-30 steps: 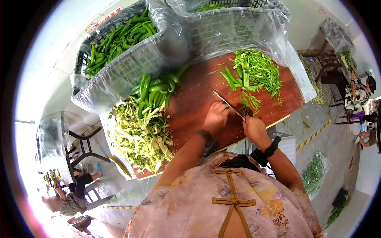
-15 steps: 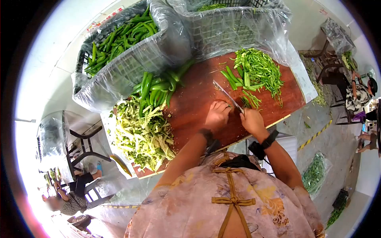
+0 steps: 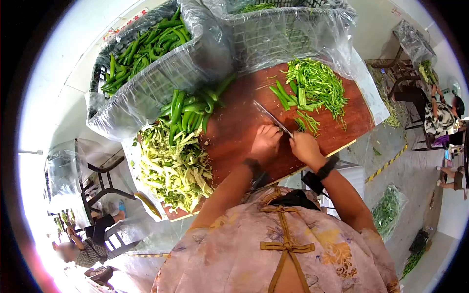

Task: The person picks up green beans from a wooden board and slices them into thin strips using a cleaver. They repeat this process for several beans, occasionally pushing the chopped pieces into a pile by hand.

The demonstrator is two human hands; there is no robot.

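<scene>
On the reddish-brown board (image 3: 234, 146), my right hand (image 3: 306, 148) is wrapped round the handle of a knife (image 3: 271, 117), whose blade slants up to the left. Close beside the blade, my left hand (image 3: 266, 142) is closed with its fingers curled down; a bit of green shows at its fingertips, too small to name. Shredded green peppers (image 3: 322, 88) are heaped at the board's right, with a few uncut pieces next to them. Whole green peppers (image 3: 188, 112) lie at the left, above a pile of pale cut strips (image 3: 171, 166).
Two plastic-lined crates stand behind the board: one (image 3: 161, 68) holds green peppers, the other (image 3: 288, 39) some green pieces. A bag of greens (image 3: 388, 207) is on the floor at the right. People sit at the lower left (image 3: 93, 249) and far right (image 3: 437, 115).
The knife and my right hand have shifted slightly left and up, nearer my left hand. The blade's tip has moved left. The whole view has shifted a little.
</scene>
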